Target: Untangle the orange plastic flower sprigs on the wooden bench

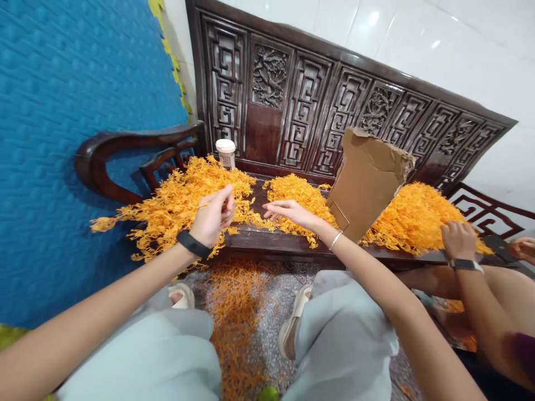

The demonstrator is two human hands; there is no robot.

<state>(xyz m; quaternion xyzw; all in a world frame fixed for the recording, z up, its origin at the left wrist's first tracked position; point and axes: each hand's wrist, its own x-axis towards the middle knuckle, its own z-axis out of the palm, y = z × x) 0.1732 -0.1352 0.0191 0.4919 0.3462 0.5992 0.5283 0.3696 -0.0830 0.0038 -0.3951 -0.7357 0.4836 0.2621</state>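
My left hand (214, 215), with a dark band at the wrist, is raised over the left pile of orange rubbery pieces (175, 195). Its fingers are curled in, and what they hold, if anything, is hidden. A thin orange strand shows at the back of this hand, but I cannot tell whether it lies on the hand or behind it. To the right, my right hand (290, 211), wearing a thin bracelet, points leftward with its fingers stretched out. It is in front of a smaller middle pile of orange pieces (298, 192), and I see nothing held in it.
All piles lie on a dark carved wooden bench (267, 125). A cardboard sheet (363, 181) stands between the middle pile and a right pile (412, 214), where another person's hand (460, 240) rests. A white lidded cup (226, 154) stands behind. Orange scraps (236, 312) cover the floor.
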